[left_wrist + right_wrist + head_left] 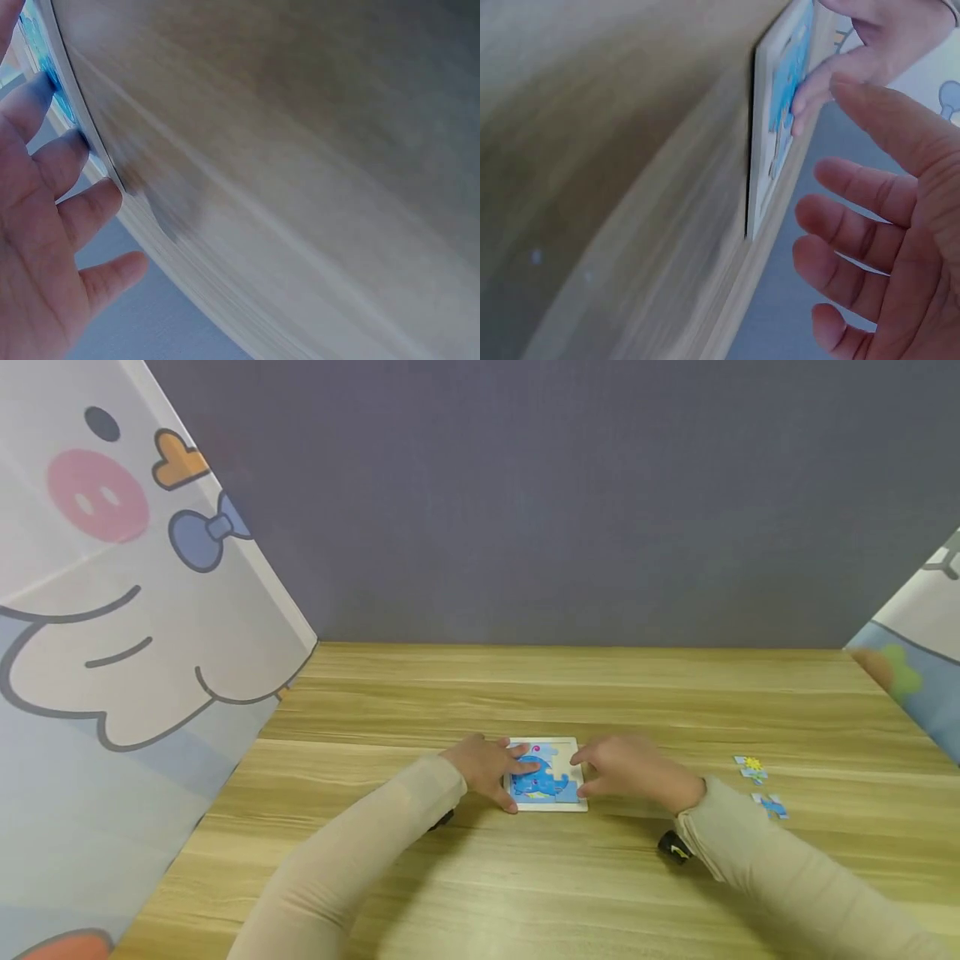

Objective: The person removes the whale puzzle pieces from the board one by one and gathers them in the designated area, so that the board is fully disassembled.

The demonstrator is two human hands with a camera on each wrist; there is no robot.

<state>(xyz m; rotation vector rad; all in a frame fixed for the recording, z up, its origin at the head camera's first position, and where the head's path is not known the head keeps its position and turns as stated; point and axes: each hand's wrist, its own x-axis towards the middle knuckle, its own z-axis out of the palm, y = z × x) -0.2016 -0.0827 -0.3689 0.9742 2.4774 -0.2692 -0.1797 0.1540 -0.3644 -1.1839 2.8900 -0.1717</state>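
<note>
A small jigsaw puzzle in a white frame (547,807) lies flat on the table, with a blue cartoon animal picture (538,782) partly assembled. Bare cream backing (567,756) shows at its upper right. My left hand (483,767) rests on the puzzle's left side with fingers spread over the picture, as the left wrist view also shows. At the right edge of the frame is my right hand (626,768), thumb and index finger apart near the board. In the right wrist view its fingers (855,236) are loosely bent, with nothing between them.
Loose puzzle pieces lie to the right: a group with a yellow sun (752,764) and a blue one (771,806). A grey panel (570,510) rises behind the wooden table (420,693). A cartoon-printed panel (112,652) stands on the left.
</note>
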